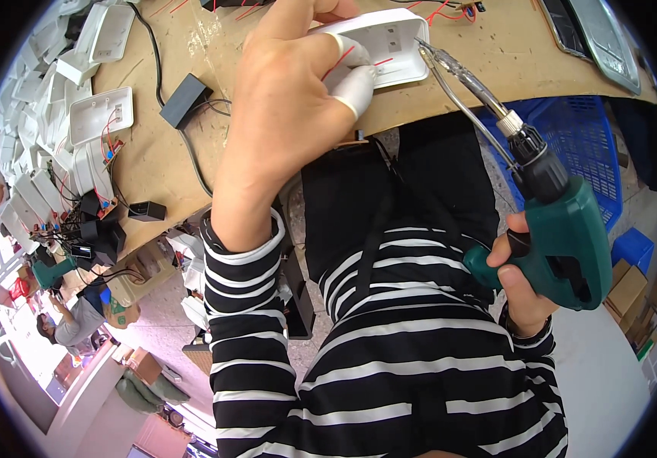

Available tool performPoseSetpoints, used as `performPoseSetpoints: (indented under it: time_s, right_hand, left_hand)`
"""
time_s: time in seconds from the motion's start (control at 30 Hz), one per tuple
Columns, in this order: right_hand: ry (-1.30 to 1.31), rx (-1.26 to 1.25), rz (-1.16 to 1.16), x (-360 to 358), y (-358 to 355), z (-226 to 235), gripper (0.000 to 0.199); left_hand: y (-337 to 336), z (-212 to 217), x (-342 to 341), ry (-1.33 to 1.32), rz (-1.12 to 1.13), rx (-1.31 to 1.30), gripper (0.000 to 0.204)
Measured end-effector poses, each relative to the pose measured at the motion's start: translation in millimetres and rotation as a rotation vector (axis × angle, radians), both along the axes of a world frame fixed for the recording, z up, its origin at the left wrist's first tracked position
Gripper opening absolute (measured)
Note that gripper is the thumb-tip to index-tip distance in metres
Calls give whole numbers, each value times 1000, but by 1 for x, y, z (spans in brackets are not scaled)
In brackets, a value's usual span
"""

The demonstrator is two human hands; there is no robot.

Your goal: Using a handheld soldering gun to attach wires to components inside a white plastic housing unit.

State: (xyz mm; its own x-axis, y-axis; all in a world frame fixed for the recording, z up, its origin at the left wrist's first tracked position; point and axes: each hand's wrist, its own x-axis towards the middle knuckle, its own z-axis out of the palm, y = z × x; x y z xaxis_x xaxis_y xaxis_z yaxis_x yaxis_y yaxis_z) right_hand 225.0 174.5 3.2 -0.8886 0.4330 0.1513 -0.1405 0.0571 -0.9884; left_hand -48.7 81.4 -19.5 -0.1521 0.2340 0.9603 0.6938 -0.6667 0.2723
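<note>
My left hand (286, 99), white finger cots on its thumb and a finger, is closed on a white plastic housing (408, 69) above the table's near edge. A short red wire (338, 62) shows at the covered fingertips, and small metal contacts (393, 38) sit inside the housing. Wrapped round the handle of a green soldering gun (573, 237) is my right hand (523, 286). The gun's metal tip and thin feed tube point up and left, with the tip at the housing's right end. Whether the tip touches the housing I cannot tell.
White housings (46, 114) are heaped at the table's left, near small circuit boards with red wires (107, 156). A black box (185, 101) with a cable lies left of my wrist. A blue crate (573, 153) stands below the right edge. A person (76, 324) is at far left.
</note>
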Motion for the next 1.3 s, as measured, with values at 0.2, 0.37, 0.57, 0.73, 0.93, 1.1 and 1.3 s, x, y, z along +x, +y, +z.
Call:
performPoseSetpoints:
  time_s: [0.2,0.37,0.57,0.73,0.93,1.1,1.3]
  right_hand:
    - [-50,105,46,-1,4,1,48]
    - [-160,204,124,4,8,7,48]
    - [-157,189,70,5,11,5,50]
    - [-170,175,99,4,10,4,52]
    - [-175,181,130,0,13,3,56]
    - [-137,170,126,-7,14,1,57]
    - [-112,114,78,-11,13,-2,57]
  left_hand:
    - [-8,44,42,113,782,-974,8]
    - [30,-23,12,131,582,212,10]
    - [-2,39,59,81,919,-1021,11]
    - [-3,40,61,91,926,-1028,11]
    - [-2,39,63,102,928,-1037,11]
    - [-1,37,62,109,931,-1042,11]
    - [-1,36,61,118,938,-1050,11]
